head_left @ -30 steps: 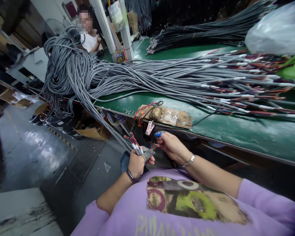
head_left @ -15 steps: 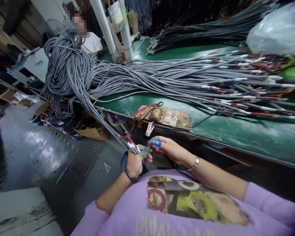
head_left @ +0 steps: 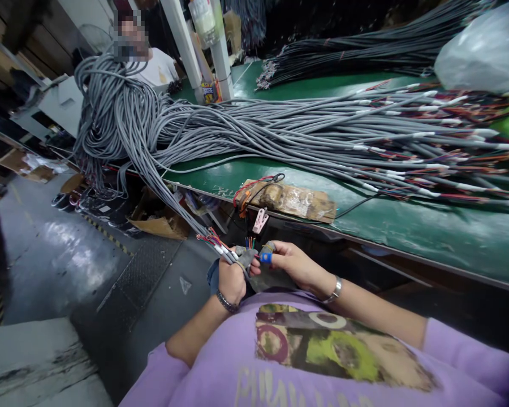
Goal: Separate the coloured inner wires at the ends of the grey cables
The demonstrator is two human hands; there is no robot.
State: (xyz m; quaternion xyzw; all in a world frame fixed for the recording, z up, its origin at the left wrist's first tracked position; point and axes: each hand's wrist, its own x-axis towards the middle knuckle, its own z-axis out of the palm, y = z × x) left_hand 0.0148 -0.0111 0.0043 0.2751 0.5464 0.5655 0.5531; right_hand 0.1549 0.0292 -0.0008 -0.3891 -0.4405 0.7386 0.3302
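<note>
Grey multicore cables [head_left: 182,212] run off the green workbench [head_left: 356,232] into the left hand [head_left: 232,281], which we log as curled tight round their ends, in front of the bench edge. Right hand [head_left: 299,265]: thumb in a blue finger cover [head_left: 265,258], pressed to a grey-capped forefinger, pinching what we read as a dark reddish wire [head_left: 257,256], too small to be sure. Change: a second ago the right hand was held off near the fanned cores, now it's just beside the left fingertips, and the other coloured cores [head_left: 250,243] stand up away from the pinch. We take that as the cores being split into two groups. Pink clothespin [head_left: 261,220] near both hands, by the wooden board [head_left: 305,202], untouched
</note>
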